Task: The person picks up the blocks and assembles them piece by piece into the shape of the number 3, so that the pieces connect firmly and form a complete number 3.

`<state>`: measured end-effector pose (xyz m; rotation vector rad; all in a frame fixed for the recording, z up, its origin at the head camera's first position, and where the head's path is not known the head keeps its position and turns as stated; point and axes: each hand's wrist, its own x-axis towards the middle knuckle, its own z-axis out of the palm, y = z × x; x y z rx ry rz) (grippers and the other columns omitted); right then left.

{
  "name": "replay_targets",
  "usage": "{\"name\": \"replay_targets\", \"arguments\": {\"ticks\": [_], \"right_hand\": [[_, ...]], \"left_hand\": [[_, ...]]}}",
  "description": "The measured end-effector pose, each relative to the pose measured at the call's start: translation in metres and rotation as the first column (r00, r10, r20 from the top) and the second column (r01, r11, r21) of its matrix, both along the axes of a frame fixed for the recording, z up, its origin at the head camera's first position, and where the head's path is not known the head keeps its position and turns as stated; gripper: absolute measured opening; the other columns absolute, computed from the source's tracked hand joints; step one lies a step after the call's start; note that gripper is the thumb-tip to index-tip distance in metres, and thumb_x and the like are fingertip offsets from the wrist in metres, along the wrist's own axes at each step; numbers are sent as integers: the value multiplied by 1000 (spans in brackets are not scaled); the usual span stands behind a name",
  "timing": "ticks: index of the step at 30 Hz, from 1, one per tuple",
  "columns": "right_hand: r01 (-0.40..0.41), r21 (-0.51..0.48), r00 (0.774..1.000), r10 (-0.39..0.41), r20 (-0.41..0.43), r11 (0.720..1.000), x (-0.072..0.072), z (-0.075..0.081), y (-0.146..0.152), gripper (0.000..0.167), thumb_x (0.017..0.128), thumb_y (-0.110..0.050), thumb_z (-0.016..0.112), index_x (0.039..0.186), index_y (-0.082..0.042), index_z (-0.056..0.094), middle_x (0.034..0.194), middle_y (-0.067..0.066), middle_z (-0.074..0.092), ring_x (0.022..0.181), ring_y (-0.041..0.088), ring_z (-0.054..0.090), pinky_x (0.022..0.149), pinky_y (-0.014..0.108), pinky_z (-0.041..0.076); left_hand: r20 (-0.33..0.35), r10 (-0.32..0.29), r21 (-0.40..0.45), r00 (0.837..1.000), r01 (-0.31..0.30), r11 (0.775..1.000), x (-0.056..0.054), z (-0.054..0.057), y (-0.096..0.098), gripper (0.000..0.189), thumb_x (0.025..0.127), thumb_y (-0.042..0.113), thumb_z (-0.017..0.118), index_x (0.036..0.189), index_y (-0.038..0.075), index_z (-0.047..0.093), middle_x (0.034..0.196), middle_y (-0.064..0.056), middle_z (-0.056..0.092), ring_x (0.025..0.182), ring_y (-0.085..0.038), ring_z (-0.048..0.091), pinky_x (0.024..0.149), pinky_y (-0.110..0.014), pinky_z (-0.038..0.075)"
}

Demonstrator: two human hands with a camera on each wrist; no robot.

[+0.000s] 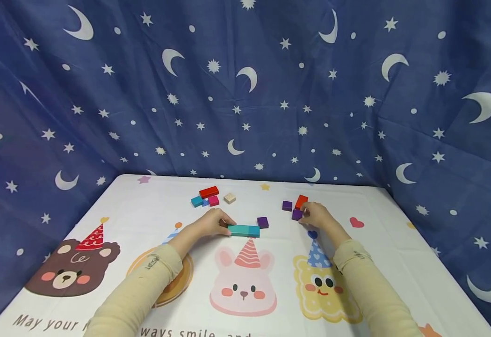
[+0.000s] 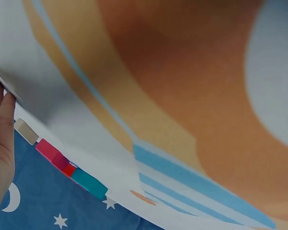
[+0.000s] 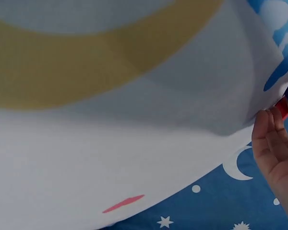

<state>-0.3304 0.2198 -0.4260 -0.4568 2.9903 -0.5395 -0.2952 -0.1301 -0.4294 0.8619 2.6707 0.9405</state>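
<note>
Thumb and fingers of my left hand pinch the left end of a long teal block bar, whose right end is bluer. Just behind that bar's right end sits a purple block. My right hand pinches another purple block between thumb and fingers. Beside it are an orange-red block and a third purple block. In the right wrist view, the pinched block appears dark at the edge, with the orange-red block behind the fingers.
Toward the back left lie a red block, a pink block, a teal block, a small blue piece and a beige block. A blue star-patterned curtain stands behind the printed white tablecloth.
</note>
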Motion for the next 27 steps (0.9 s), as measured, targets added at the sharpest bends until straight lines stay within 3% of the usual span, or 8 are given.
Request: {"name": "replay_targets", "arguments": {"ticks": [8,14,18,24,27], "right_hand": [[-16,49,999,14,31,999,1,10,-10,30,80,-15,74,101,4,63,96,20,63,84,28,56,82,43,49],[-2,64,1000,2,11,998,6,9,-9,29,79,-14,75,99,3,64,94,20,64,85,30,57,84,45,49],[-12,53,1000,12,-2,999,10,5,-6,29,78,-14,75,100,3,64,94,21,64,86,31,58,84,47,49],[38,-14,998,-37,58,999,21,1,-6,30,80,-13,74,105,1,64,103,19,64,91,29,56,91,46,49],[17,-38,999,-16,50,999,26,1,-4,29,80,-14,74,103,0,64,96,16,64,84,25,53,86,43,50]], "left_hand": [[1,26,-8,1000,-26,1000,0,4,-3,29,77,7,76,105,0,71,103,-14,72,90,-20,70,83,-30,55],[-6,-3,-2,1000,3,1000,-1,5,0,29,76,7,77,104,-1,71,101,-15,72,87,-19,70,81,-28,55],[-4,3,-11,1000,-3,1000,-1,3,1,29,76,8,77,104,-1,72,101,-14,72,86,-18,70,80,-26,55],[-8,0,-13,1000,0,1000,2,2,1,29,76,7,76,104,-1,72,101,-15,72,86,-18,70,80,-27,55],[-10,-1,-18,1000,1,1000,2,3,3,29,77,7,76,104,-1,72,101,-14,72,86,-18,70,80,-26,55]]}}
